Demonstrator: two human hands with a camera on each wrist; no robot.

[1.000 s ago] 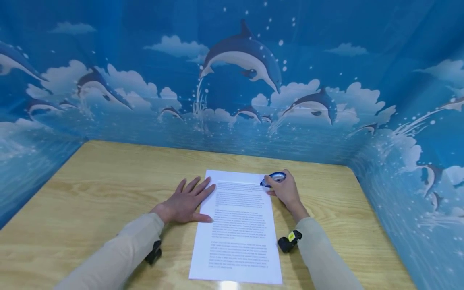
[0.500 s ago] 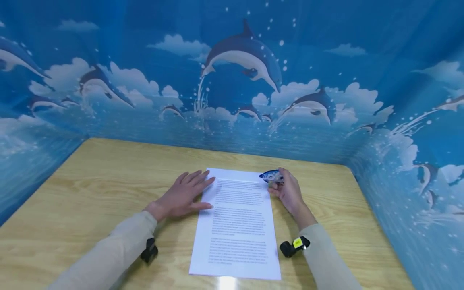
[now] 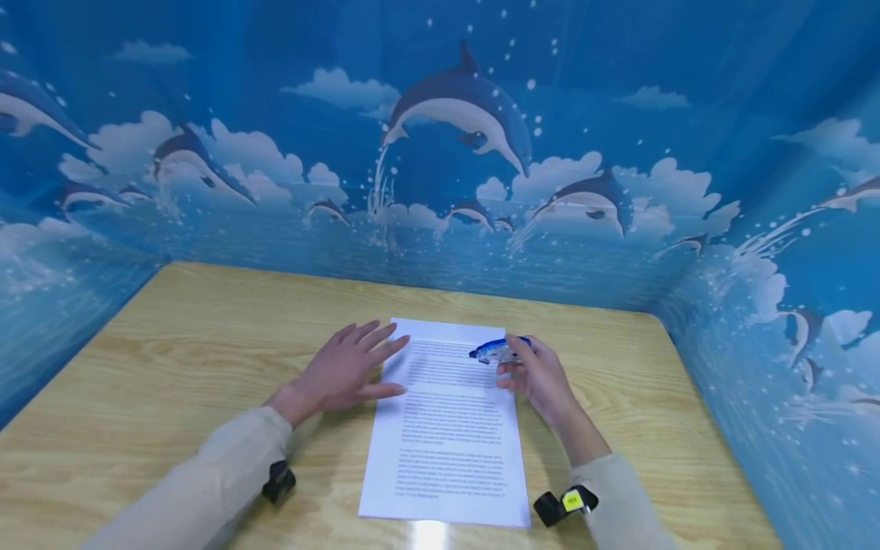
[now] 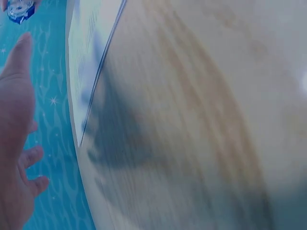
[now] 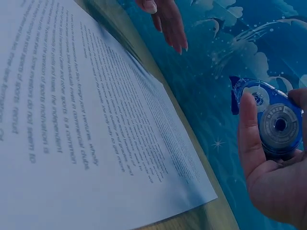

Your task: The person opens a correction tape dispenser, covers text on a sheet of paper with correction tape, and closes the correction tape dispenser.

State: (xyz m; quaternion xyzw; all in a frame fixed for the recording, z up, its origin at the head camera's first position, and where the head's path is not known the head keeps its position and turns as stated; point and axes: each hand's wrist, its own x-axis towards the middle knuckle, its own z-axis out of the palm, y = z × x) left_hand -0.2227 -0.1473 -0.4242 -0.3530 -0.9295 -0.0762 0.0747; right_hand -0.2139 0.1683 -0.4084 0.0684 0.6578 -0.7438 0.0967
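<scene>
A sheet of printed paper (image 3: 447, 489) lies on the wooden table. Over its upper right part, my right hand (image 3: 546, 386) holds a blue, see-through correction tape dispenser (image 3: 493, 352) between thumb and fingers, its tip pointing left. The right wrist view shows the round reels of the dispenser (image 5: 280, 125) and its tip raised above the sheet. My left hand (image 3: 340, 374) hovers with spread fingers over the paper's upper left edge, and casts a shadow on table and sheet in the left wrist view. That hand (image 4: 14, 110) grips nothing.
The pale wooden table (image 3: 227, 344) reaches back to a blue curtain (image 3: 275, 221) printed with dolphins, which also hangs along both sides. A small black camera (image 3: 565, 504) is strapped at the right wrist, another camera (image 3: 279, 481) at the left.
My right hand has lifted the correction tape dispenser from the sheet's top right edge and brought it left and nearer, over the text. My left hand has risen off the paper.
</scene>
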